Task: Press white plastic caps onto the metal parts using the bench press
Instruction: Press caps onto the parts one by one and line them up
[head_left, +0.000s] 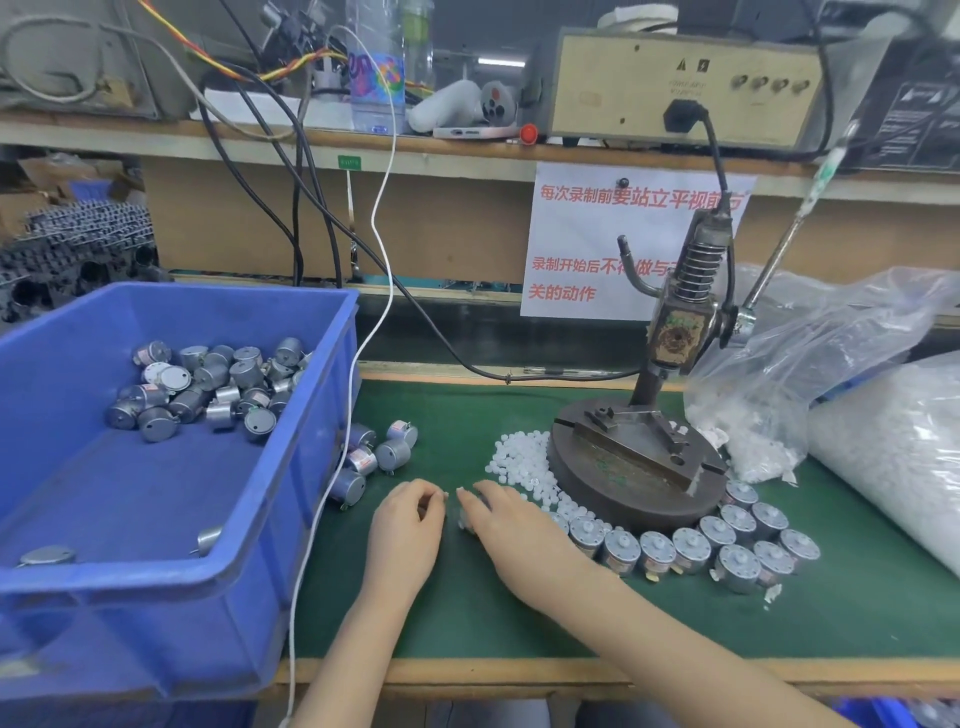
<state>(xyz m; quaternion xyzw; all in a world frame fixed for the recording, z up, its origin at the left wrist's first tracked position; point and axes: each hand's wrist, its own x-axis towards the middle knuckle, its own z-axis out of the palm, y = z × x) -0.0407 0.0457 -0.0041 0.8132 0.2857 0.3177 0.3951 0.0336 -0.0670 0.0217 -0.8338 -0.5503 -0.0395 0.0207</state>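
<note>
My left hand (410, 525) and my right hand (511, 530) rest close together on the green mat, fingertips almost touching. The left fingers are curled; what they pinch is too small to tell. Under the right fingers a blurred metal part (467, 517) shows. A heap of small white plastic caps (519, 457) lies just beyond my right hand, against the round base of the bench press (639, 467). The press lever (779, 249) points up to the right. Several loose metal parts (379, 452) lie left of my hands. A curved row of metal parts (691, 548) lines the press base.
A blue bin (171, 467) with several metal parts stands at the left, a white cable (332, 467) hanging along its side. Clear plastic bags of white caps (883, 426) fill the right side. A shelf with a power box (675, 88) and cables runs overhead.
</note>
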